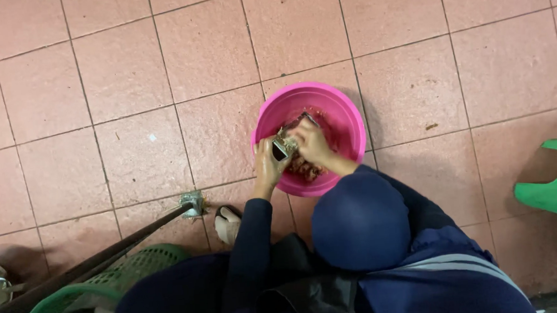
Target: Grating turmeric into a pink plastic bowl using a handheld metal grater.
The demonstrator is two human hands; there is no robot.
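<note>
Seen from above: left hand [267, 165] gripping a small metal grater [284, 146] over the pink basin [346, 118] on the tiled floor [129, 88]; right hand [309, 142] closed on food, fingertips risking a scrape, shreds possibly spilling past the rim

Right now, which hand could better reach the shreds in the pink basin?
Probably the right hand: it sits over the basin's middle above the shreds; the left hand holds the metal grater near the rim.

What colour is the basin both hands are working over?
Bright pink; the basin shows clearly in the head view, on pinkish floor tiles.
</note>
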